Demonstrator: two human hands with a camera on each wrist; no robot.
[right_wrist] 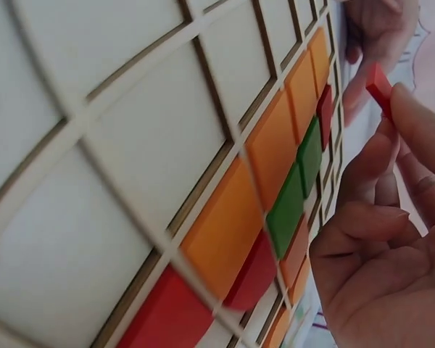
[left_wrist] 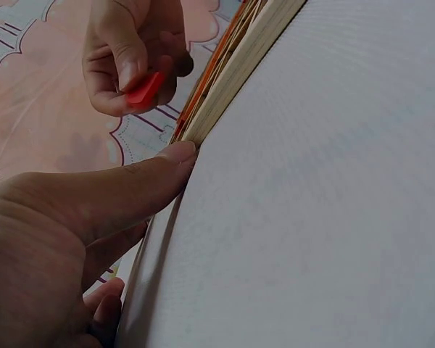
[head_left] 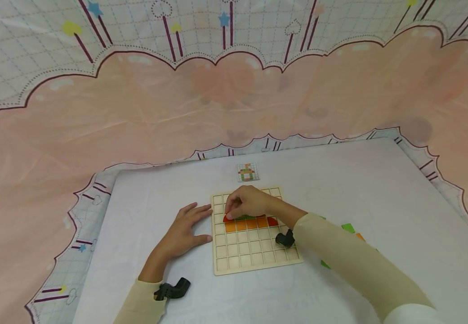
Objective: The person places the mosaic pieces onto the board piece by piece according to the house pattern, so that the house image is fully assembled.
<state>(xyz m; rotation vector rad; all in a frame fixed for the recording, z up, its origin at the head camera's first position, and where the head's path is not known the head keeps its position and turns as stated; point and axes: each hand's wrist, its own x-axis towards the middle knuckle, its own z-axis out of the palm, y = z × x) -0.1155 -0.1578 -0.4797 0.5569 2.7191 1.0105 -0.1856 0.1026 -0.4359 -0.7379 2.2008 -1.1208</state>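
Observation:
My right hand (head_left: 250, 201) pinches a small red tile (right_wrist: 379, 88) between thumb and fingertips, held over the left part of a wooden grid board (head_left: 243, 249). In the right wrist view, orange tiles (right_wrist: 221, 221) line one row of the board, with green tiles (right_wrist: 285, 217) and red tiles (right_wrist: 167, 312) in nearby cells. Against the board's left edge rests my left hand (head_left: 183, 231), its fingers spread and the thumb touching the rim. Part of the upper grid is hidden behind the right hand in the head view.
A small card (head_left: 247, 172) with a coloured grid picture lies beyond the board. Right of the board, partly under the right sleeve (head_left: 351, 256), are loose green (head_left: 348, 228) and orange tiles (head_left: 360, 236). A white sheet (head_left: 157, 189) covers the table; a patterned curtain (head_left: 217, 108) hangs behind.

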